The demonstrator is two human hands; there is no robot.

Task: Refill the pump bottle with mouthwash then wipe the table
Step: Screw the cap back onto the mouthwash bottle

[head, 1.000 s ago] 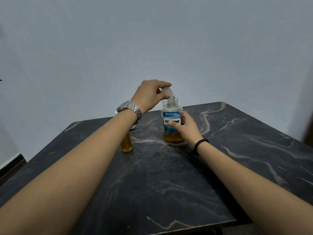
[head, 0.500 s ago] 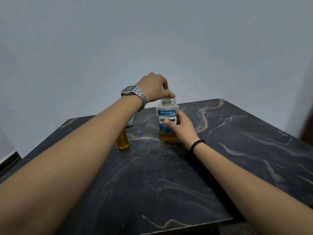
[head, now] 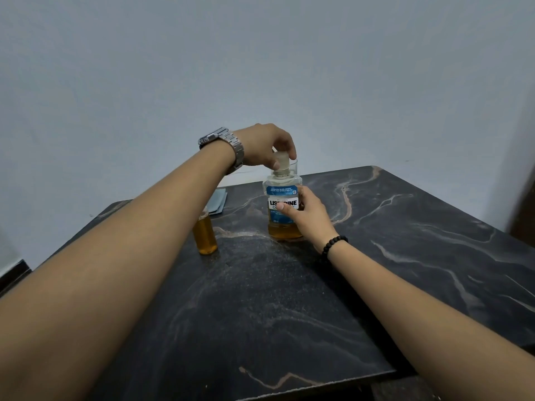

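Note:
A clear mouthwash bottle (head: 282,195) with a blue label stands upright near the middle of the dark marble table (head: 289,299), with amber liquid in its lowest part. My right hand (head: 308,215) grips its body from the right side. My left hand (head: 265,147) reaches over it from above, and its fingers grip the pale cap (head: 281,160) that sits on the bottle's neck. To the left stands a small bottle (head: 205,234) full of amber liquid, its top hidden behind my left forearm.
A folded light-blue cloth (head: 217,201) lies at the back of the table, left of the mouthwash bottle. A clear glass rim (head: 293,167) shows just behind the bottle's neck. The table's near edge runs along the bottom, with a plain wall behind.
My left hand has brought the cap down from above the bottle's mouth onto its neck. My right hand has kept its hold on the bottle.

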